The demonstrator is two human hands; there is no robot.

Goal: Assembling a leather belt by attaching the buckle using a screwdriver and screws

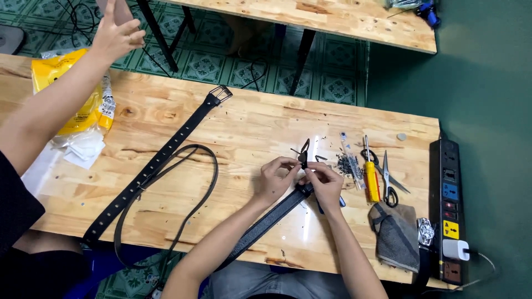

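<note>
Single head view, steeply down onto the wooden table (238, 127) (near, at arm's reach)

left hand (275, 176) and right hand (324, 182) pinching black buckle (303, 156) on grey belt (266, 224), wooden table (249, 127), yellow screwdriver (371, 177) nearby

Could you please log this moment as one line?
left hand: pinching belt end | right hand: pinching same belt end | yellow screwdriver, scissors: lying right | second belt: flat, left
</note>
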